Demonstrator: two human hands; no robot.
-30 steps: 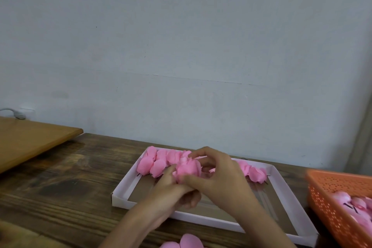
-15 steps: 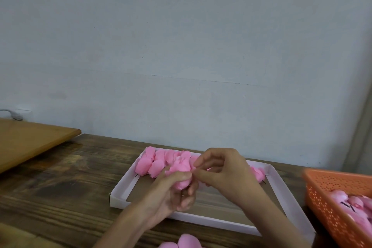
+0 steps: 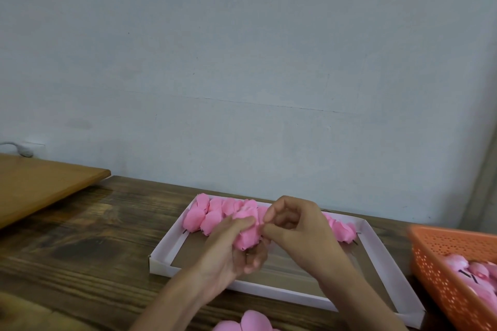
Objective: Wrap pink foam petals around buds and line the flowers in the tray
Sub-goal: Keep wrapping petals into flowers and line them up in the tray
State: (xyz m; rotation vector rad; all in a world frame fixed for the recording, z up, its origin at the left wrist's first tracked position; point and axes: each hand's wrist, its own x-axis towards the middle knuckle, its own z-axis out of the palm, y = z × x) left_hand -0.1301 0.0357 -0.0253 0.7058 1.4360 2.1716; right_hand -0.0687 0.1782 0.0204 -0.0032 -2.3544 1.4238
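Since a second ago the right hand point(image 3: 301, 231) has slid off the top of the flower point(image 3: 248, 234) to its right side, and the left hand point(image 3: 226, 258) has closed further round it; the two have barely shifted over the last half second.

Now the flower sits above the middle of the tray point(image 3: 166, 244), held up off its floor. The left hand grips it from below and from the left, thumb laid over the top, fingers curled underneath. The right hand's thumb and forefinger pinch the flower's right edge; its other fingers are curled loosely above.

Behind the hands a row point(image 3: 204, 215) of finished pink flowers lies along the tray's far wall, running from the left corner to near the right one, partly hidden by the right hand. The tray rests on a dark wooden table point(image 3: 94, 250).

At the right stands an orange basket point(image 3: 443, 263) with pink pieces point(image 3: 478, 274) inside, too blurred to tell whether they are buds or flowers. Loose petals point(image 3: 250, 322) lie on the table at the near edge, between the forearms. A paler board point(image 3: 40, 183) lies at the far left.
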